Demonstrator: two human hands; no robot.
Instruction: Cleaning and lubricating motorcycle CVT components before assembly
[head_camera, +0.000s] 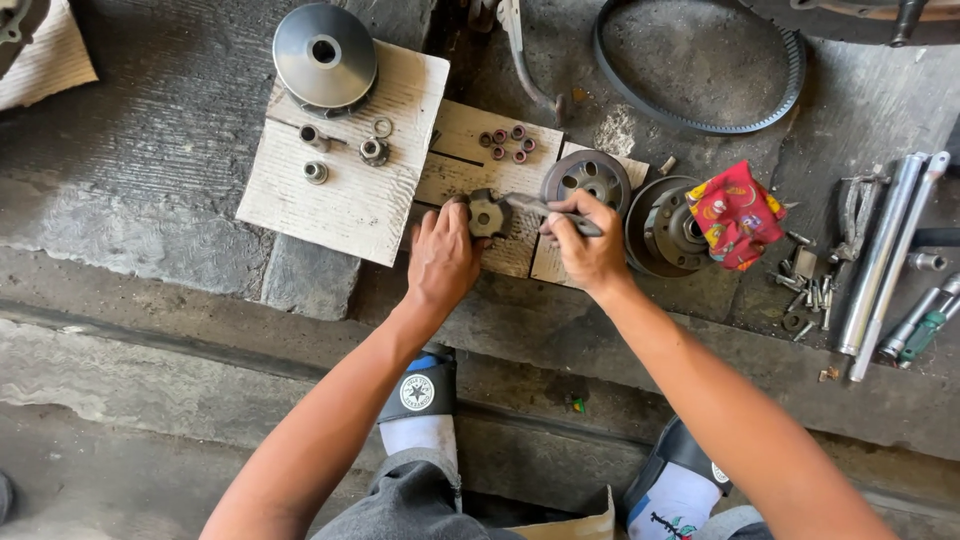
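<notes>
Grey metal fills the middle of the view: a small, dark, star-shaped metal part with a centre hole (489, 213) sits on the near edge of a pale wooden board (462, 150) laid on a rough concrete floor (140, 200). The left hand (441, 255) pinches this part from its left side, fingers curled narrowly around its rim. The right hand (590, 247) is closed around the handle of a slim grey metal tool (545, 209), whose tip lies against the part's right side. So the part sits between the two hands, touching the left fingertips and the tool's end.

Judging by the layout, disassembly looks largely done and the parts are being worked on one at a time. A shiny conical metal pulley face (324, 55) rests on the far corner of a white corrugated cardboard sheet (345, 200), with a few small bushings and washers (344, 150) nearer its middle. Six small round rollers (507, 143) cluster on the wooden board. Just right of the hands lie a dark round disc with holes (586, 177) and a round metal clutch drum (662, 228), partly covered by a red patterned cloth (735, 214). A black toothed rubber belt (700, 70) loops at the far edge. Wrenches and loose screws (880, 270) lie at the right edge. Nothing looks reassembled yet.
</notes>
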